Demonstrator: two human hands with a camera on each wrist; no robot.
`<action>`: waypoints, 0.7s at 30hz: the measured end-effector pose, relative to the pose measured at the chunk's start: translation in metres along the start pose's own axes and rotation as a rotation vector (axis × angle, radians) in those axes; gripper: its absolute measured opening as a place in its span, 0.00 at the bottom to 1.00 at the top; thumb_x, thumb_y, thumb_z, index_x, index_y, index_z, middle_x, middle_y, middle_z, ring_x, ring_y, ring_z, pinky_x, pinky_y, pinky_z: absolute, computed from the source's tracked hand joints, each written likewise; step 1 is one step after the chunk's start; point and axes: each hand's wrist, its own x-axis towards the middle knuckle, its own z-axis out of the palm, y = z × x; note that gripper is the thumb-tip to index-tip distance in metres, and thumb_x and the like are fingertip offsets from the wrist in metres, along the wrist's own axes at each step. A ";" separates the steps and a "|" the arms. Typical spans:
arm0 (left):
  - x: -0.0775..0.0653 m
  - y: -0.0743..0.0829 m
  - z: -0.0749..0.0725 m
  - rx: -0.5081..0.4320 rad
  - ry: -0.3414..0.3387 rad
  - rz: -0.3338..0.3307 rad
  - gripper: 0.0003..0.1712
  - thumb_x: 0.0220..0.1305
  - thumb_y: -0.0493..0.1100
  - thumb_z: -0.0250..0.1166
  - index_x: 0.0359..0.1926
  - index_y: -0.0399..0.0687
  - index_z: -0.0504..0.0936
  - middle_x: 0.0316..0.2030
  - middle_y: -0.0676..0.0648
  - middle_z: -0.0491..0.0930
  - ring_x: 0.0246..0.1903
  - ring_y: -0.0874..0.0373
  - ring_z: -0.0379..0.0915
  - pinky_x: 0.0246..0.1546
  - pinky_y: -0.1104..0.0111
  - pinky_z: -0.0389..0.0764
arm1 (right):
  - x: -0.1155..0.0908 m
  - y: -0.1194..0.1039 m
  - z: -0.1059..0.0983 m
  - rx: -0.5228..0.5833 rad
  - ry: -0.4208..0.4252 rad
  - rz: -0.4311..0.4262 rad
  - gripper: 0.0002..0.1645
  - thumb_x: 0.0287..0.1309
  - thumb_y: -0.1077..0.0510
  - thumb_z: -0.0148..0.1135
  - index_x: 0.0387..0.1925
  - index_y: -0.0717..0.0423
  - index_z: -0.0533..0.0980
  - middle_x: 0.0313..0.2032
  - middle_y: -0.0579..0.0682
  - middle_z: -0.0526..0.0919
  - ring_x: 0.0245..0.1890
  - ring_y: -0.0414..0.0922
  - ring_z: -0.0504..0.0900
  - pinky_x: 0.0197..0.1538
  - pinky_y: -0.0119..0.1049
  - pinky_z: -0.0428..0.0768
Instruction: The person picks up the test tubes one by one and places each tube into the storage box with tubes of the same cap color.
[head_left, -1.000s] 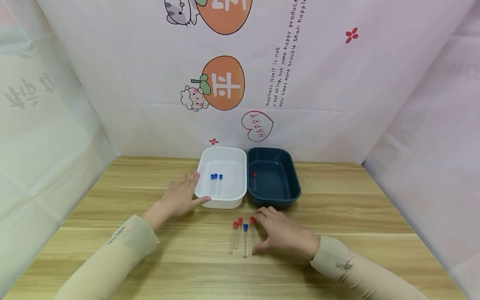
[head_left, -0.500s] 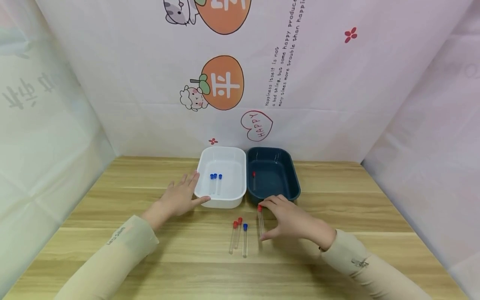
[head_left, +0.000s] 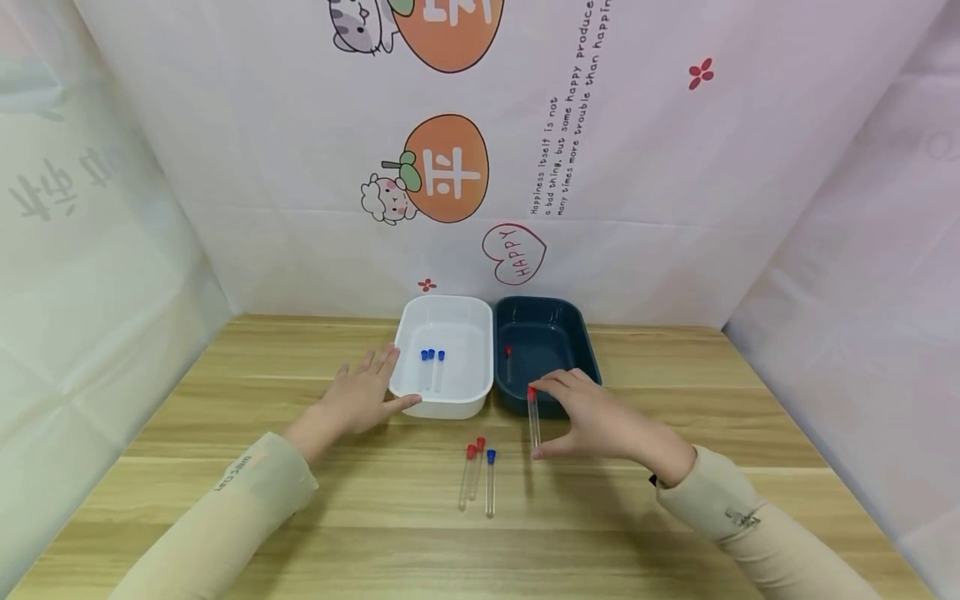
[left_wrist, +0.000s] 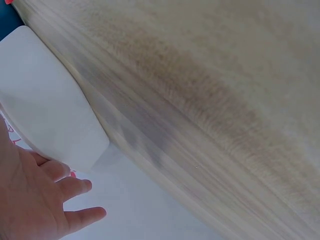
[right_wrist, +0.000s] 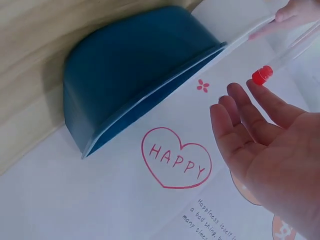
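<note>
My right hand pinches a red-capped test tube lengthwise, a finger at the cap and the thumb near the bottom. The tube hangs above the table by the near side of the dark blue tub. In the right wrist view its red cap shows at a fingertip. My left hand rests with spread, straight fingers against the left edge of the white tub. Two red-capped test tubes and one blue-capped test tube lie on the table between the hands.
Inside the white tub lie three blue-capped test tubes. One red-capped test tube lies in the dark blue tub. Both tubs stand side by side at the back of the wooden table, before a printed cloth.
My right hand has picked the rightmost red-capped test tube off the table and carried it up, forward and right toward the dark blue tub. The left hand stays where it was.
</note>
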 end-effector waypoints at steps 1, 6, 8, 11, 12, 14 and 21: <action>0.000 0.000 0.000 -0.001 0.001 -0.001 0.60 0.70 0.77 0.48 0.80 0.34 0.46 0.80 0.37 0.46 0.77 0.33 0.43 0.69 0.31 0.49 | 0.001 0.001 -0.001 0.003 0.006 0.000 0.54 0.47 0.37 0.81 0.69 0.61 0.72 0.65 0.59 0.73 0.64 0.57 0.70 0.64 0.55 0.75; 0.000 0.000 0.001 -0.007 -0.002 -0.003 0.60 0.70 0.77 0.48 0.81 0.35 0.46 0.80 0.38 0.45 0.77 0.34 0.42 0.69 0.31 0.49 | 0.004 0.005 -0.004 0.012 0.026 -0.008 0.54 0.49 0.39 0.81 0.69 0.62 0.71 0.66 0.61 0.72 0.65 0.59 0.69 0.65 0.57 0.74; 0.000 0.000 0.000 -0.007 -0.005 -0.004 0.60 0.70 0.77 0.48 0.81 0.35 0.46 0.80 0.38 0.45 0.77 0.34 0.42 0.70 0.31 0.48 | 0.006 0.008 -0.004 0.021 0.035 -0.014 0.53 0.49 0.39 0.81 0.69 0.62 0.71 0.66 0.61 0.72 0.65 0.59 0.69 0.65 0.57 0.74; -0.001 0.001 0.000 -0.008 -0.006 -0.004 0.60 0.70 0.77 0.49 0.81 0.35 0.46 0.80 0.38 0.45 0.77 0.34 0.42 0.70 0.31 0.48 | 0.009 0.011 -0.004 0.038 0.045 -0.024 0.53 0.48 0.40 0.82 0.69 0.63 0.71 0.65 0.61 0.73 0.64 0.59 0.69 0.65 0.58 0.74; -0.001 0.001 0.000 -0.008 -0.005 -0.004 0.60 0.70 0.77 0.49 0.81 0.35 0.46 0.80 0.38 0.45 0.77 0.34 0.42 0.70 0.31 0.48 | 0.009 0.013 -0.004 0.037 0.049 -0.030 0.53 0.48 0.40 0.82 0.69 0.63 0.71 0.65 0.61 0.73 0.64 0.59 0.69 0.64 0.58 0.74; 0.000 0.001 0.000 -0.006 -0.005 -0.005 0.60 0.70 0.77 0.49 0.81 0.35 0.46 0.80 0.38 0.45 0.77 0.34 0.42 0.70 0.31 0.48 | 0.011 0.014 -0.004 0.042 0.054 -0.030 0.53 0.48 0.40 0.82 0.69 0.62 0.71 0.65 0.60 0.73 0.64 0.58 0.70 0.64 0.57 0.74; -0.001 0.000 -0.001 -0.008 -0.005 0.000 0.60 0.70 0.77 0.48 0.81 0.34 0.46 0.80 0.37 0.46 0.77 0.33 0.42 0.69 0.31 0.48 | 0.019 0.022 -0.005 0.062 0.072 -0.024 0.54 0.47 0.41 0.82 0.69 0.63 0.71 0.65 0.62 0.73 0.64 0.58 0.69 0.64 0.57 0.74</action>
